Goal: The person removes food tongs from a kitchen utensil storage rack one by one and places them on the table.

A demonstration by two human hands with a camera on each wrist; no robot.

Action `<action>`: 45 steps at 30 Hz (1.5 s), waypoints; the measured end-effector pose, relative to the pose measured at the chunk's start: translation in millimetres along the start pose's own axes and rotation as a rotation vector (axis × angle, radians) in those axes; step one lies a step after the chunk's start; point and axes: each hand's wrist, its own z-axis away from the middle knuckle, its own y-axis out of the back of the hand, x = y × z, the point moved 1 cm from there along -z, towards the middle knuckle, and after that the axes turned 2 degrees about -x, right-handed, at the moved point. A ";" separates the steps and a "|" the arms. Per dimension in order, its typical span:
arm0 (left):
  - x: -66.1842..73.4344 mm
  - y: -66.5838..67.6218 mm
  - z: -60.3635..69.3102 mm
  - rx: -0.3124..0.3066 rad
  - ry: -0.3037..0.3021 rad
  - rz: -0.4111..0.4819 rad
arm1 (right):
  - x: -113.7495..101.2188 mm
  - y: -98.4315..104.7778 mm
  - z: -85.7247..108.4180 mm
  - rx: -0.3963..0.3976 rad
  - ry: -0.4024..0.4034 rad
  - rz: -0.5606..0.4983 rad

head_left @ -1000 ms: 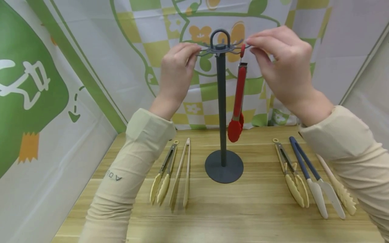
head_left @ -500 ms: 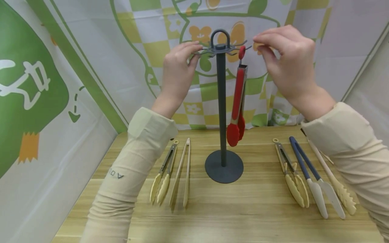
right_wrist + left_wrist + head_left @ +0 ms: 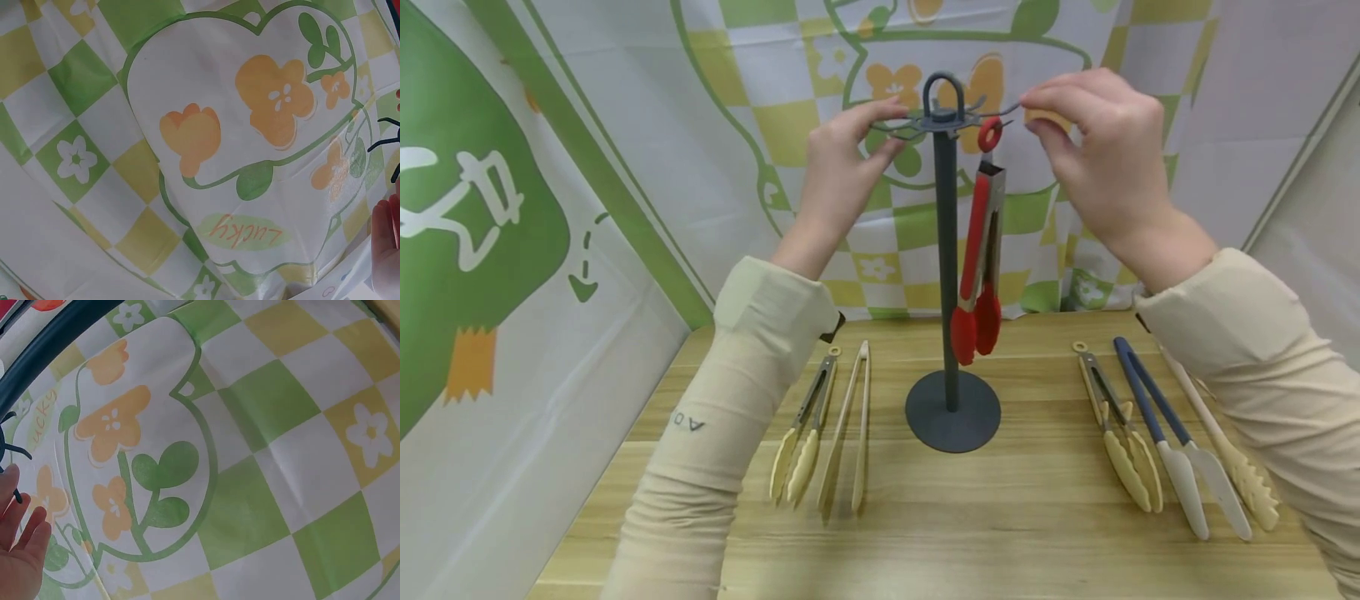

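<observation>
A dark grey utensil stand [image 3: 947, 250] with a ring of hooks at its top stands mid-table. Red-handled tongs [image 3: 982, 250] hang by their red loop from a hook on its right side. My left hand [image 3: 850, 167] is at the left hooks, thumb and forefinger apart with hook ends between them. My right hand [image 3: 1101, 150] is at the right, its bent forefinger touching the tip of a hook [image 3: 1003, 111]. A gap shows between that forefinger and the thumb. At their frame edges, the wrist views show only part of each hand near the hooks.
Yellow-tipped tongs [image 3: 805, 425] and slim beige tongs [image 3: 847, 429] lie left of the stand. On the right lie more yellow-tipped tongs [image 3: 1120, 429], blue-handled tongs [image 3: 1180, 437] and a beige toothed utensil [image 3: 1228, 442]. A patterned cloth [image 3: 895, 225] hangs behind.
The hook ring has turned, bringing the red tongs slightly left and nearer. My right hand came away from one hook and touches another. The left thumb and forefinger have spread apart.
</observation>
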 end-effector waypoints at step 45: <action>0.9 -3.9 23.7 0.066 0.127 0.315 | 1.5 -11.3 -4.9 -0.070 0.048 0.010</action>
